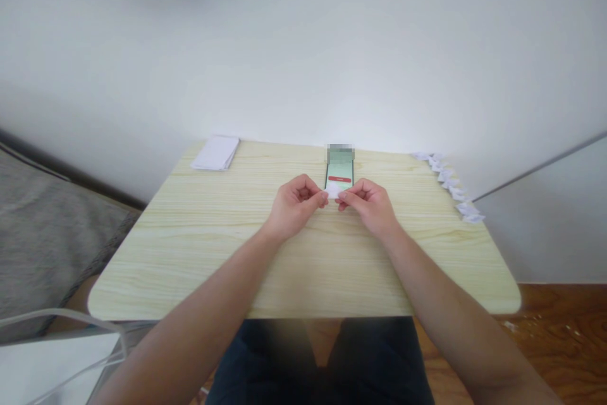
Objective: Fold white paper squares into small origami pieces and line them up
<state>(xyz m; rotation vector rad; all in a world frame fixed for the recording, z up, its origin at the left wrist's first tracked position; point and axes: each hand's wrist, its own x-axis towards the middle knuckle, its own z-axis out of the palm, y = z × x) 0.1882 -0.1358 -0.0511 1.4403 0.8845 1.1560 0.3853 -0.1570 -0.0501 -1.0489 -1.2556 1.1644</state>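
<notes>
A small white piece of paper (334, 191) is pinched between my two hands above the middle of the table. My left hand (298, 203) grips its left end with thumb and fingertips. At the other end, my right hand (368, 201) holds it the same way. Just behind the paper lies a phone (340, 168) with a lit green screen and a red bar; the paper covers its near edge. How the paper is folded is too small to make out.
A stack of white paper sheets (216, 153) lies at the table's back left corner. Several small folded paper shapes (446, 176) line the right edge of the pale wooden table (199, 259). Behind it rises a white wall (303, 64). White cables (61, 313) hang at the lower left.
</notes>
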